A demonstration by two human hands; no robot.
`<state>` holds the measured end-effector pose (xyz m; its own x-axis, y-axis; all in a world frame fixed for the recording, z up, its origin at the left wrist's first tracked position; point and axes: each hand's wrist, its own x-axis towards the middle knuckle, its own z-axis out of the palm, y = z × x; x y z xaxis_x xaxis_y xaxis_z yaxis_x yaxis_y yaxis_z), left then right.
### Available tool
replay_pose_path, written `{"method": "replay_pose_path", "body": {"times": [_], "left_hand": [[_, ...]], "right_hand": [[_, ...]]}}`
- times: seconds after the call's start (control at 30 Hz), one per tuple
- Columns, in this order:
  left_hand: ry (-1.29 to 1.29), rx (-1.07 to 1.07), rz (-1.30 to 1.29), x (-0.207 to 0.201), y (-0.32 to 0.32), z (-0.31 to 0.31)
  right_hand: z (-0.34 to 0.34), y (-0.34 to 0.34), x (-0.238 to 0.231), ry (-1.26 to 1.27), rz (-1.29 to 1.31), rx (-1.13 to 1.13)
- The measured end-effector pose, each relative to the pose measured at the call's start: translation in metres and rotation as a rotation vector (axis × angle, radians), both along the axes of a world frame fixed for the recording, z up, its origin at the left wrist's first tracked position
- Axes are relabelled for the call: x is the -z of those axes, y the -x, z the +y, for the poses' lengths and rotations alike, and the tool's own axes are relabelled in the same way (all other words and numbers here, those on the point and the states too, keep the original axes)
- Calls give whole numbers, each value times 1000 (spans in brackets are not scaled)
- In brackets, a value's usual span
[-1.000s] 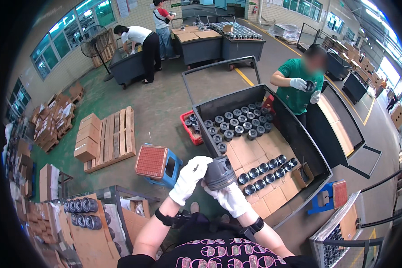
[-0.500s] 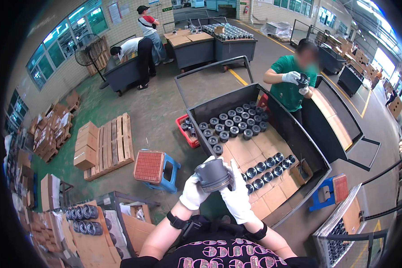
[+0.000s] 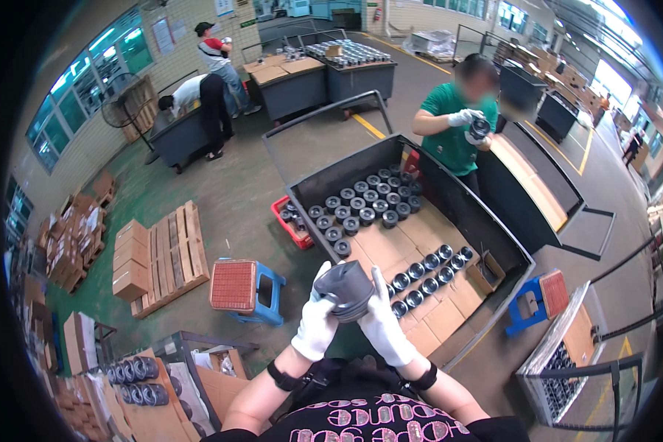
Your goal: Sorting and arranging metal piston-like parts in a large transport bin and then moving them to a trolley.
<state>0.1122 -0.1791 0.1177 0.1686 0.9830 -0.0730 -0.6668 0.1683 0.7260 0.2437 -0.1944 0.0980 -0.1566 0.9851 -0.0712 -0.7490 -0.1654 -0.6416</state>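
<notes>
Both my hands wear white gloves and hold one dark grey engine piston (image 3: 345, 283) in front of my chest, over the near edge of the cart. My left hand (image 3: 313, 328) grips its left side from below. My right hand (image 3: 384, 330) rests along its right side, thumb and fingers against it. The piston is tilted, with its ring grooves toward the lower right. Beyond it, a dark metal cart (image 3: 460, 202) lined with cardboard holds several upright pistons (image 3: 366, 202) at the far left and two rows of shinier-topped pistons (image 3: 423, 278) nearer right.
A co-worker in green (image 3: 449, 125) handles another piston across the cart. Blue stools with red tops stand left (image 3: 236, 283) and right (image 3: 555, 291). A red crate (image 3: 295, 230) sits beside the cart. Lower left, several pistons (image 3: 141, 383) lie on cardboard. Further left is a wooden pallet (image 3: 177, 254).
The piston has turned and tilted between my hands, which still hold it. The whole view has shifted, so the cart and stools appear slightly further left. The co-worker's piston is now tilted differently.
</notes>
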Motion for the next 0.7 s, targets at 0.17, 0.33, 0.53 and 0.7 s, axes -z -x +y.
{"method": "replay_pose_path", "body": {"times": [0.17,0.33,0.53,0.7], "left_hand": [[-739,-251,1156,-7,-32,-21],[-772,-277,1200,-4,-53,-21],[-573,60,1231,-14,-63,6],[-668,249,1369,64,-47,56]], "right_hand": [[14,-34,8,59,512,-186],[15,-49,23,182,606,-138],[24,-67,34,207,325,17],[49,-58,99,258,261,47]]}}
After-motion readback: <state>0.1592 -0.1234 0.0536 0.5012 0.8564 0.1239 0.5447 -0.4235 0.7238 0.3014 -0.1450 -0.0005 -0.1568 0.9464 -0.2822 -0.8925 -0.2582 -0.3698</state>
